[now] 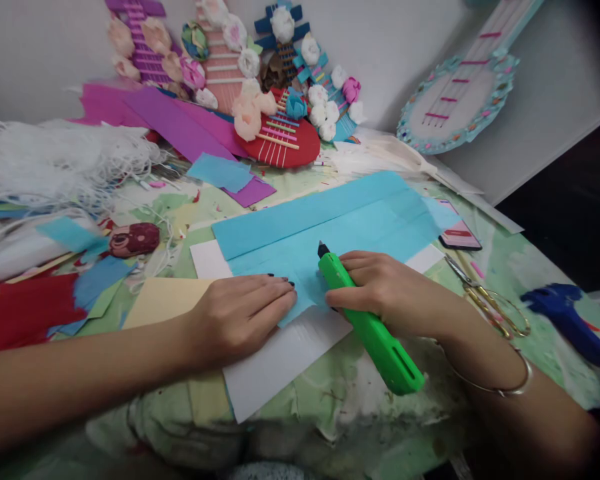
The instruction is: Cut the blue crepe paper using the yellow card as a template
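A sheet of blue paper [325, 220] with a fold line along it lies over white paper [285, 367] on the table. My left hand [245, 310] rests flat on the lower left part of the blue paper, fingers stretched out side by side and pointing right. In my right hand [380, 293] is a bright green tool [370, 327] shaped like a pen or cutter, its dark pointed tip above the blue paper and its thick end toward the front edge. The fingers of that hand wrap round it. Beige paper [165, 300] sticks out beneath my left forearm.
Gold-handled scissors [485, 300], a phone [459, 230] and a blue glue gun [570, 320] lie at the right. White string [65, 160] and red paper [35, 310] are at the left. Decorated paper instruments [285, 137] stand behind, beside purple paper [180, 130].
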Available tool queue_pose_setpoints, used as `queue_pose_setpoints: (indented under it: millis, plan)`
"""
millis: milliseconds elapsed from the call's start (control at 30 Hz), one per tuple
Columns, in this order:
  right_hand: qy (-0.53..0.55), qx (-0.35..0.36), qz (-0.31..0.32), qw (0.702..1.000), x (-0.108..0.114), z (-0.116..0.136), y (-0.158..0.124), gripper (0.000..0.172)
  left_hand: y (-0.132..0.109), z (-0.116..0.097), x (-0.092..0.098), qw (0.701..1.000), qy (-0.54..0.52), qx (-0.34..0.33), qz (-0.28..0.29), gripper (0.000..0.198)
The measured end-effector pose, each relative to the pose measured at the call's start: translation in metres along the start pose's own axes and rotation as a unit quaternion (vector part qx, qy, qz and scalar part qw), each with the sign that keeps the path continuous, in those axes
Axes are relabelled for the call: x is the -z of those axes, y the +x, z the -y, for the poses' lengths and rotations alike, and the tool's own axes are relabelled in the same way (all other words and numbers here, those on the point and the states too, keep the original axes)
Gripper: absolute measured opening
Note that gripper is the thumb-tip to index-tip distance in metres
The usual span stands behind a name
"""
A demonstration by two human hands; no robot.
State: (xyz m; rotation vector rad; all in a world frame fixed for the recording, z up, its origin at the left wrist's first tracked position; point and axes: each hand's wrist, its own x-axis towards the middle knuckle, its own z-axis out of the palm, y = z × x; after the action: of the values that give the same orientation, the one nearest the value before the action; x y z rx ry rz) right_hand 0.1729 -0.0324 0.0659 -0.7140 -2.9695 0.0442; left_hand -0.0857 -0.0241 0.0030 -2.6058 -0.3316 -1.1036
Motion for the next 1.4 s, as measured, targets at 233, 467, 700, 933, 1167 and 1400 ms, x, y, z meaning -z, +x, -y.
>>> queue_pose_setpoints:
  millis: [233, 467, 700, 933, 1167, 1400]
  plan:
    - [-0.033, 0.001, -0.056, 0.998, -0.002, -0.003, 0.001, 0.013, 0.000, 0.001, 0.000, 1.000, -0.003, 0.025, -0.019, 0.016]
    - [-0.052, -0.001, -0.113, 0.992, -0.006, -0.006, -0.002, 0.013, 0.005, -0.001, 0.003, 0.995, -0.026, 0.097, 0.009, 0.016]
    - [-0.060, -0.011, -0.168, 0.984, -0.009, -0.007, -0.002, 0.016, 0.003, 0.002, -0.001, 0.990, -0.028, 0.138, 0.028, 0.011]
    - [-0.079, -0.025, -0.220, 0.972, -0.013, -0.008, -0.004, 0.022, -0.004, 0.011, -0.002, 0.973, -0.117, 0.193, 0.043, 0.017]
    - [-0.099, -0.027, -0.275, 0.956, -0.015, -0.008, -0.002, 0.025, -0.014, 0.019, -0.011, 0.963, -0.131, 0.236, 0.002, 0.028]
    - [-0.111, -0.014, -0.319, 0.941, -0.017, -0.005, 0.000, 0.030, -0.003, 0.023, -0.002, 0.944, -0.156, 0.291, 0.031, 0.017]
